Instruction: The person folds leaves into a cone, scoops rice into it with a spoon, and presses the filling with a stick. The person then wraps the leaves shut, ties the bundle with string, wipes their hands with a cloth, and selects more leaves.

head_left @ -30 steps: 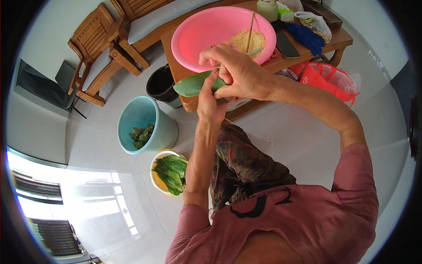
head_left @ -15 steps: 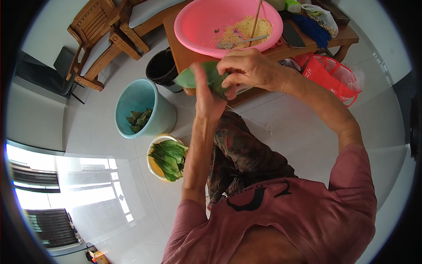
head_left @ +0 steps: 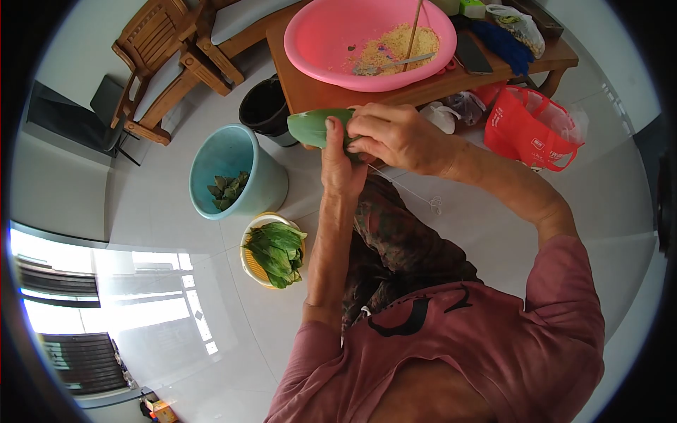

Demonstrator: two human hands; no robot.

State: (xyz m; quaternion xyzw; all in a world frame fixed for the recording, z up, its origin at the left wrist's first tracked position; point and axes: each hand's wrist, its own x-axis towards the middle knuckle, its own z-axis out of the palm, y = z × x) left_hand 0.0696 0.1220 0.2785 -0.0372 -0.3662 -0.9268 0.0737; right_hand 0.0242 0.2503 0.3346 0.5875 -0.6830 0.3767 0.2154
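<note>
My left hand [head_left: 340, 163] is wrapped round a folded green leaf [head_left: 310, 128], its thumb lying on top. From the right, my right hand [head_left: 405, 137] pinches the same leaf near its right end, with fingers curled. What the leaf encloses is hidden. A thin white string [head_left: 405, 189] hangs below my hands and trails toward a small tangle over the floor. Beyond the hands, a pink basin [head_left: 317, 42] holds yellowish grains [head_left: 395, 48], with a stick [head_left: 414, 32] and a spoon-like utensil in it.
The basin stands on a wooden table [head_left: 278, 53]. At the left are a black bucket [head_left: 264, 109], a blue bucket [head_left: 271, 187] with several leaf-wrapped bundles [head_left: 227, 189] and a basket [head_left: 248, 271] of green leaves [head_left: 275, 250]. A red bag [head_left: 518, 127] sits at right.
My left thumb has come down onto the leaf, and the leaf is folded narrower between my hands. My right hand has moved slightly lower. The view has shifted, showing more of the basin's grains than at first.
</note>
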